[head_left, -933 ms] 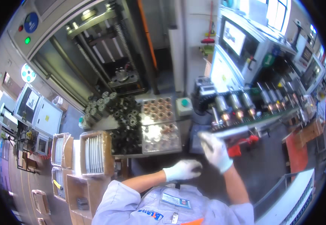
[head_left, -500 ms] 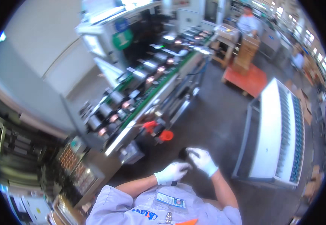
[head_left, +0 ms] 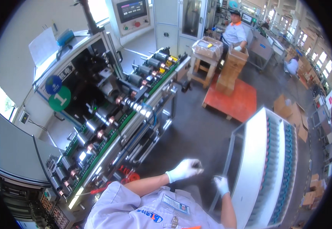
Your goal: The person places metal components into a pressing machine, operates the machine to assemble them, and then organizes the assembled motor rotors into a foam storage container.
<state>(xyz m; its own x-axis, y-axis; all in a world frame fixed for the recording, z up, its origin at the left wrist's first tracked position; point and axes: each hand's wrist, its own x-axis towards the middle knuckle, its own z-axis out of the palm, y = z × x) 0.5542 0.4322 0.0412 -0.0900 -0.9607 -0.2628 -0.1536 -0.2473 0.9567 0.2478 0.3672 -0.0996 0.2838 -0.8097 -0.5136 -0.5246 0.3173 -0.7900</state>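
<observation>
My left hand (head_left: 184, 170), in a white glove with dark fingertips, hangs in front of my body with its fingers loosely curled and apart; I see no object in it. Lower and to the right, my right hand (head_left: 221, 185), gloved the same way, has its fingers bent and partly spread, with nothing visible in them. It is the hand nearer the white rack (head_left: 250, 160), whose rows hold many small dark and teal-coloured parts. Left of my hands runs a green-edged conveyor (head_left: 110, 139) carrying several motor armatures (head_left: 101, 114) with copper ends. Neither hand touches rack or conveyor.
A machine with a round green sign (head_left: 59, 98) stands behind the conveyor, and a control panel (head_left: 133, 17) beyond it. Farther off, a co-worker (head_left: 234, 32) sits by a tall cardboard box (head_left: 229, 72) on an orange-red pallet (head_left: 234, 99). Flattened cardboard (head_left: 294, 114) lies to the right.
My hands have moved apart: the left shifted slightly right, the right went lower and outward. The view has swung, so the conveyor and machine appear farther left and lower.
</observation>
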